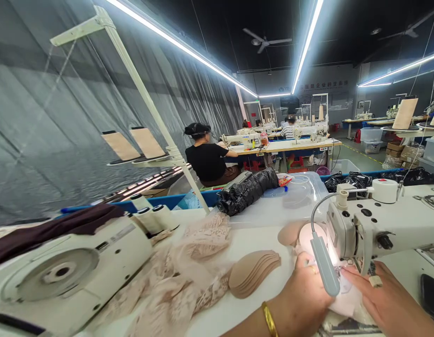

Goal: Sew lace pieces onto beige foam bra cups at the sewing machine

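Pale fabric [346, 303] in left hand [304, 290], grip of right hand [388, 292] unclear; beyond, red packet [284, 181] at translucent bin [298, 206].

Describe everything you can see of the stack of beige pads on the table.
The stack of beige pads lies on the white tabletop, left of the left hand and clear of it. Several smooth, matte, foam-like pads are layered slightly offset, so their curved edges show as steps. Each looks teardrop-like: broad and rounded at the near left end, narrowing toward the far right. Lace fabric lies right by the broad end; whether they touch is unclear.
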`<action>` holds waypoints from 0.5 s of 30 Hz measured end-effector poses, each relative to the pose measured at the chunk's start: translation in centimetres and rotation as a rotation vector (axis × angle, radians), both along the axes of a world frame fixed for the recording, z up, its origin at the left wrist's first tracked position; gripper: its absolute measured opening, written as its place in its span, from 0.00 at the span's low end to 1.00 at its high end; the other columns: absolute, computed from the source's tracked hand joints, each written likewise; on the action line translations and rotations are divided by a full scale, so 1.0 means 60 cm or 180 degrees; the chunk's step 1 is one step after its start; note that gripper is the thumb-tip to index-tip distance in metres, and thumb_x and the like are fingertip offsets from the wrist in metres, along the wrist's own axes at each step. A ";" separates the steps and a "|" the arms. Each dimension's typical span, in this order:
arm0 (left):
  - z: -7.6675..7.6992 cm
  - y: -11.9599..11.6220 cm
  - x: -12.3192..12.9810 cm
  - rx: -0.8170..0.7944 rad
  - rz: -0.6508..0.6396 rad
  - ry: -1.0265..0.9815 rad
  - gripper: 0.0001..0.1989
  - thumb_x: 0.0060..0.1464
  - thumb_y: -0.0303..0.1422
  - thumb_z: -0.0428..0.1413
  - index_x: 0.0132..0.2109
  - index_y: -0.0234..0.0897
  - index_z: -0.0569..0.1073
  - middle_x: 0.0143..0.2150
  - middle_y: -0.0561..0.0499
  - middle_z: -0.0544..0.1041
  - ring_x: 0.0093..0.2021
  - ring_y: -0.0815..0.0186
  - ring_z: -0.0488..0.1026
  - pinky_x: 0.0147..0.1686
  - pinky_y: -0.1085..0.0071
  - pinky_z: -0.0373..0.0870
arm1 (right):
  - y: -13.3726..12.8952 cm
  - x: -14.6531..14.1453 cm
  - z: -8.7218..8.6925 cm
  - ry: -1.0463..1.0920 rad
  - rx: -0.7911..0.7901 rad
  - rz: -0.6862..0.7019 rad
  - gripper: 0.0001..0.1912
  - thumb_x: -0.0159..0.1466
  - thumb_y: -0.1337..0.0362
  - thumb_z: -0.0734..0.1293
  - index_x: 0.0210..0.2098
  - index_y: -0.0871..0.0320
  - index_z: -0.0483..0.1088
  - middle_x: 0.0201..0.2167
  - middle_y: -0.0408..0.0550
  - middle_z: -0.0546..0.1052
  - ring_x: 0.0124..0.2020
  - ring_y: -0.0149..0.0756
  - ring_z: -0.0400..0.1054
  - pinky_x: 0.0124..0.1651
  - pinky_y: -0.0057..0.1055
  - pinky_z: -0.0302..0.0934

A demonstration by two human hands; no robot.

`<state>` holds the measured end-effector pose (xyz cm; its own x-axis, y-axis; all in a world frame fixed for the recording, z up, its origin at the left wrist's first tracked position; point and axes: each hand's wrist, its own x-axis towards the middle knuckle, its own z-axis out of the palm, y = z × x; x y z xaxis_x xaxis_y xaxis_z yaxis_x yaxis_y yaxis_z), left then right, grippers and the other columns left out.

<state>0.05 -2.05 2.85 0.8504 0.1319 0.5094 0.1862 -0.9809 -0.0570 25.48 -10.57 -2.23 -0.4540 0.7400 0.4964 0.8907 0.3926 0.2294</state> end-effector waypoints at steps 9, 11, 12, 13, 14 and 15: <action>-0.014 -0.001 0.000 -0.0070 0.0002 -0.0060 0.06 0.57 0.24 0.57 0.38 0.39 0.68 0.39 0.53 0.82 0.39 0.60 0.77 0.53 0.50 0.60 | -0.001 -0.002 0.008 0.0099 -0.0162 0.0039 0.33 0.64 0.75 0.61 0.65 0.52 0.76 0.47 0.52 0.85 0.45 0.49 0.79 0.43 0.38 0.77; -0.019 0.000 -0.001 -0.0062 -0.0005 -0.0013 0.06 0.57 0.24 0.57 0.37 0.38 0.67 0.40 0.51 0.83 0.39 0.59 0.78 0.51 0.50 0.61 | -0.004 -0.004 0.005 0.0205 -0.0193 -0.0021 0.32 0.65 0.75 0.60 0.64 0.52 0.77 0.47 0.52 0.85 0.47 0.49 0.79 0.44 0.39 0.77; -0.020 0.001 -0.002 -0.0036 -0.0013 -0.0006 0.06 0.57 0.25 0.57 0.36 0.38 0.67 0.40 0.50 0.83 0.39 0.58 0.78 0.51 0.49 0.62 | -0.005 -0.003 0.000 0.0296 -0.0208 -0.0064 0.31 0.66 0.75 0.59 0.64 0.51 0.77 0.48 0.53 0.85 0.47 0.49 0.79 0.46 0.40 0.77; -0.022 0.002 -0.002 -0.0002 -0.0024 -0.0005 0.06 0.56 0.25 0.57 0.36 0.38 0.67 0.40 0.49 0.83 0.39 0.58 0.78 0.51 0.49 0.62 | -0.007 -0.001 -0.006 0.0412 -0.0203 -0.0108 0.30 0.67 0.75 0.59 0.63 0.51 0.77 0.49 0.53 0.84 0.49 0.50 0.79 0.48 0.41 0.77; -0.023 0.002 -0.003 0.0022 -0.0031 -0.0009 0.06 0.56 0.26 0.58 0.36 0.38 0.68 0.41 0.48 0.83 0.40 0.57 0.78 0.51 0.49 0.62 | -0.008 0.002 -0.013 0.0541 -0.0190 -0.0138 0.28 0.68 0.74 0.59 0.63 0.51 0.77 0.51 0.53 0.84 0.51 0.51 0.78 0.50 0.43 0.77; -0.023 0.002 -0.003 0.0035 -0.0035 -0.0007 0.05 0.56 0.26 0.58 0.36 0.38 0.68 0.41 0.48 0.84 0.40 0.57 0.78 0.51 0.48 0.63 | -0.010 0.006 -0.021 0.0676 -0.0156 -0.0154 0.26 0.70 0.72 0.59 0.62 0.52 0.77 0.52 0.53 0.84 0.54 0.52 0.77 0.53 0.45 0.77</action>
<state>-0.14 -1.91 1.46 0.8506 0.1168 0.5127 0.1754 -0.9822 -0.0673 25.83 -11.14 -3.48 -0.3065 0.7839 0.5400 0.9350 0.3543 0.0164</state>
